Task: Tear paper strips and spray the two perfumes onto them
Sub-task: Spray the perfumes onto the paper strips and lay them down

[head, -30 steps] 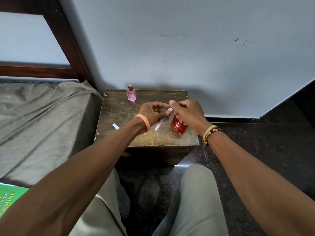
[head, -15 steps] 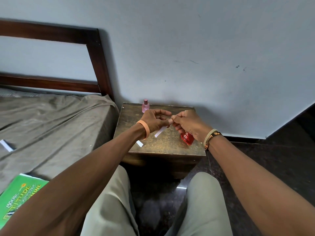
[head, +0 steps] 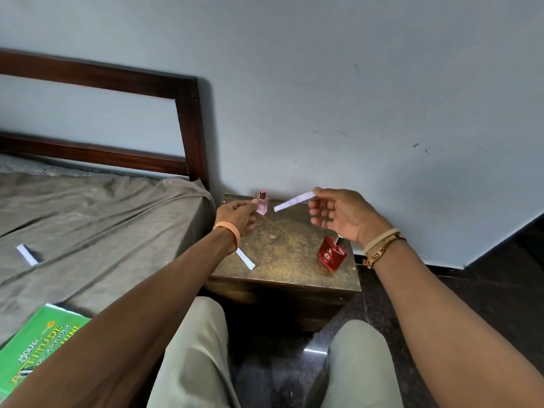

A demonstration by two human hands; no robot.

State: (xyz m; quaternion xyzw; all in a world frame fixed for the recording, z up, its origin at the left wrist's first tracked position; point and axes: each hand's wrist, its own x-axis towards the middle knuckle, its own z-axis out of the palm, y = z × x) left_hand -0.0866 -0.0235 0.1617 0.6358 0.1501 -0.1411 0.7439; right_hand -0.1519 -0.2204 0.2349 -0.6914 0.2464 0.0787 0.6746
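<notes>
**Inspector:** Nearest items first.

**Assistant:** The person's knees in pale trousers (head: pixel 191 348), above a dark floor. To the left a green book (head: pixel 38 346) lies on the bed (head: pixel 103 231). Farther up the sheet a white bed strip (head: pixel 28 254) lies flat.

**Inspector:** The worktop?

**Assistant:** A small dark wooden worktop (head: pixel 282 245) stands beside the bed. Near its front left lies a loose strip (head: pixel 245 258), one end hidden behind the left wrist. At the front right stands the red perfume bottle (head: pixel 332 254), just below the right wrist.

**Inspector:** The hands?

**Assistant:** The right hand (head: pixel 338 214) pinches the held strip (head: pixel 294 200) by one end between thumb and forefinger, with the other fingers spread. That strip hangs in the air over the worktop, its free end near the pink perfume bottle (head: pixel 262 203). The left hand (head: pixel 235 216) has its fingers curled and its fingertips at the bottle's left side. I cannot tell whether it grips the bottle.

**Inspector:** And where is that bottle?

**Assistant:** Upright at the worktop's rear edge, against the wall (head: pixel 323 83). A dark headboard (head: pixel 188 128) stands behind the bed.
</notes>
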